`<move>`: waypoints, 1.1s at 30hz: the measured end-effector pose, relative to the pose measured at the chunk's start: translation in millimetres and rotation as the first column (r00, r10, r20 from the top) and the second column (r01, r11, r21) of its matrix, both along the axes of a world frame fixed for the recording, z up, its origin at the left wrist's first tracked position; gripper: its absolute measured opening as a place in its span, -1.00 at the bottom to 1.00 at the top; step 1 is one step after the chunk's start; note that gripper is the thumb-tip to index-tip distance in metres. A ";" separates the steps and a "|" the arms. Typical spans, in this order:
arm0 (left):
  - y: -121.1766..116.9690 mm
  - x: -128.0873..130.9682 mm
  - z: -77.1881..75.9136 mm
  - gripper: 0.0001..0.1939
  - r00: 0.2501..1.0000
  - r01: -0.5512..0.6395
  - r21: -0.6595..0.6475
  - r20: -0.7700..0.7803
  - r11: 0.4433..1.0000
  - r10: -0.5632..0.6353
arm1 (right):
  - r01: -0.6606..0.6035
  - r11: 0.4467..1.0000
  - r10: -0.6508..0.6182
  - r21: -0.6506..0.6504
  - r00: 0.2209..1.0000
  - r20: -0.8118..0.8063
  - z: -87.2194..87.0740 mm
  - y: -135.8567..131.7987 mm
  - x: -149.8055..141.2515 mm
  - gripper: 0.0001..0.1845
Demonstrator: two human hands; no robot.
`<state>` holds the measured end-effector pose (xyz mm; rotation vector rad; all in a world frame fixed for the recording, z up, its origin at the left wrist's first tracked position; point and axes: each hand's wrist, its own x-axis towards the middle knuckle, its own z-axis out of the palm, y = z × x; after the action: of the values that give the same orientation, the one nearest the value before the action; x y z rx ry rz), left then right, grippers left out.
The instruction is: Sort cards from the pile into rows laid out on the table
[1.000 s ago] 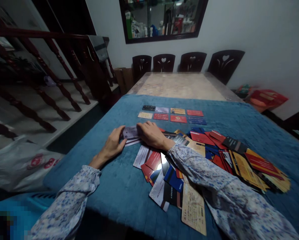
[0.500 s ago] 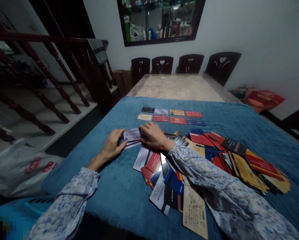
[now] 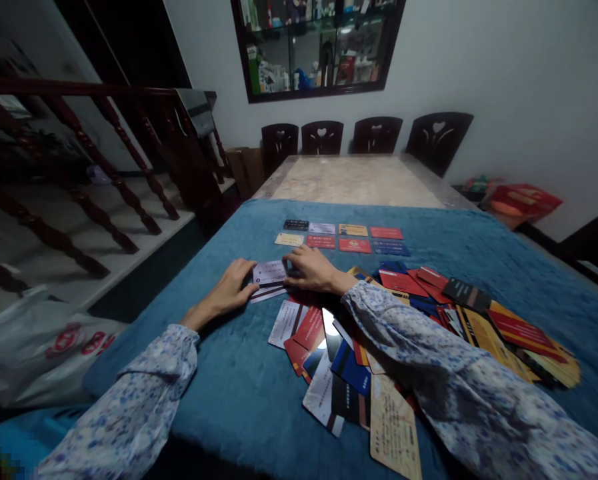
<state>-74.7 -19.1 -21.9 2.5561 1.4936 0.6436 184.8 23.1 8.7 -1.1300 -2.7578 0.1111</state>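
Between my two hands is a pale lilac card, tilted up a little from the cloth. My left hand grips its left edge between thumb and fingers, and my right hand pinches its right edge. Just under it lies another light card with a dark stripe. Beyond my hands, several cards are laid out in two rows, among them a red card and a dark blue card. A loose heap of mixed cards spreads beneath and around my right forearm, hiding part of it.
A blue cloth covers the near part of the table, with bare tabletop beyond. More overlapping cards lie at the right. Dark chairs line the far end. A white plastic bag sits at the left below the wooden railing.
The lilac card is tilted up more, still held at both ends by my hands. The view has shifted slightly. The rows and the heap look the same.
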 end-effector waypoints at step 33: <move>110.4 73.8 10.5 -0.52 0.988 0.142 -0.085 -0.044 0.986 -0.146 | 0.156 0.988 -0.156 -0.008 0.986 0.058 8.3 62.6 73.3 -0.54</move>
<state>-0.9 91.3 -11.4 2.6055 1.3046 0.4922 258.2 85.7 17.0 -1.3680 -2.7080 0.0783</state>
